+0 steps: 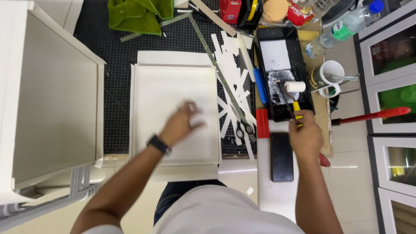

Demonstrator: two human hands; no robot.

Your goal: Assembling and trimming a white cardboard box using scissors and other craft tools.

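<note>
My left hand rests flat on a white board that lies on the black cutting mat; the fingers are blurred. A dark watch is on that wrist. My right hand grips the yellow handle of a small paint roller. The roller's white head sits in the black paint tray, over a patch of white paint.
White paper strips, a long metal ruler and scissors lie between board and tray. A black phone lies by my right hand. A white mug, a plastic bottle, a green cloth and a red-handled tool are around.
</note>
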